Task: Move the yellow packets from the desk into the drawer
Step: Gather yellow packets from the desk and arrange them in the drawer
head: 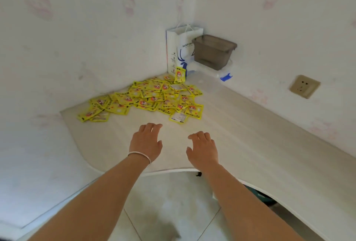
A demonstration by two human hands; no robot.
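Observation:
Several yellow packets (152,98) lie in a loose pile near the back corner of the white desk (250,134), spread from the left wall toward the middle. One packet (180,75) leans upright against a paper bag. My left hand (145,140), with a bracelet on the wrist, hovers over the desk just short of the pile, fingers loosely bent and holding nothing. My right hand (203,149) hovers beside it, also empty with relaxed fingers. No drawer shows in this view.
A white and blue paper bag (176,51) stands in the corner. Beside it a brown plastic box (213,51) sits on a clear container with a blue clip (224,74). A wall socket (305,86) is on the right wall. The curved desk edge runs under my forearms, tiled floor below.

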